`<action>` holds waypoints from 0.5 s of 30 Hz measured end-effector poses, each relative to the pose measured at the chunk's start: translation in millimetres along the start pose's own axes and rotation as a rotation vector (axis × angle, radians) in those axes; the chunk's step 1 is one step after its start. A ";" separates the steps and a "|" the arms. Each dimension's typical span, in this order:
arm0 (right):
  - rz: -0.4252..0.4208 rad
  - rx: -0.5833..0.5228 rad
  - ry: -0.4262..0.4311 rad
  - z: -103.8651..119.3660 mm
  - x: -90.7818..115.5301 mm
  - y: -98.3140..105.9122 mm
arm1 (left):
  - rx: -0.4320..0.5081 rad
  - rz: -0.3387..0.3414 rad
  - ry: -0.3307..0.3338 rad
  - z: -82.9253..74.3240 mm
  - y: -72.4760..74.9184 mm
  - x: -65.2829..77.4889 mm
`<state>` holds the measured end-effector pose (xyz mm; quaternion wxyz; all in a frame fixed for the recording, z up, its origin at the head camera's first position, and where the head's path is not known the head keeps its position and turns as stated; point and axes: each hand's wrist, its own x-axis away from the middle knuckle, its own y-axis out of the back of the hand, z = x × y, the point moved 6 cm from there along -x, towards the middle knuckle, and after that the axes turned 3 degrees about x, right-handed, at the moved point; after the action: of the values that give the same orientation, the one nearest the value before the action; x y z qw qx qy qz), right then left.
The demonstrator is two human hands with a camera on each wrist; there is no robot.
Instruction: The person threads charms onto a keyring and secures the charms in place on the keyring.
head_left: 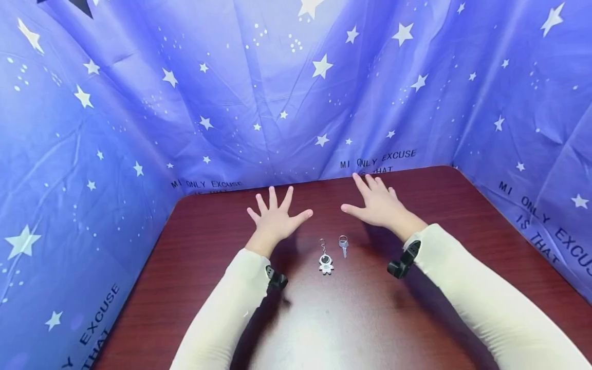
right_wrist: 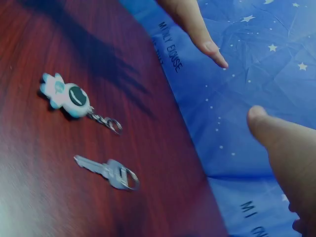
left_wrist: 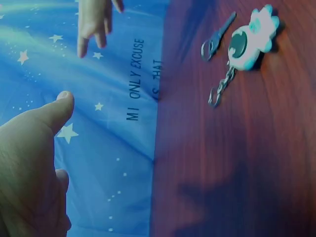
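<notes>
A white astronaut keychain (head_left: 326,264) with a dark visor and a short chain lies on the dark red wooden table (head_left: 194,288). Just right of it in the head view is a silver key (head_left: 343,246) with a small ring through its head; the two lie apart. My left hand (head_left: 274,221), fingers spread, hovers left of and beyond the keychain. On the other side my right hand (head_left: 380,204) is held above the table with its fingers extended, beyond the key. Neither hand touches anything. The right wrist view shows the keychain (right_wrist: 66,96) and key (right_wrist: 106,170) close up.
A blue-purple curtain (head_left: 259,92) with white stars and printed words encloses the back and both sides of the table. Black wrist straps (head_left: 404,259) sit over the pale sleeves. Shadows of the hands fall on the tabletop.
</notes>
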<state>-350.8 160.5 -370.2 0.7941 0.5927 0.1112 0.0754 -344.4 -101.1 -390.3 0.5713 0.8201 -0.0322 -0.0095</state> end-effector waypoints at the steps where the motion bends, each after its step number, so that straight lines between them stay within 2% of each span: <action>1: -0.013 -0.014 0.012 0.0 0.3 -4.0 | 0.009 -0.003 -0.004 -0.5 -3.4 0.4; 8: -0.074 -0.059 0.086 -0.4 4.9 -35.8 | 0.127 0.000 -0.081 -7.8 -30.8 5.8; 15: -0.085 -0.094 0.127 5.7 13.6 -57.8 | 0.167 0.028 -0.119 -10.0 -55.0 6.4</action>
<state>-336.8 142.2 -425.2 0.8149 0.5436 0.1828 0.0840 -335.2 -73.1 -438.2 0.4981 0.8623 -0.0783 -0.0474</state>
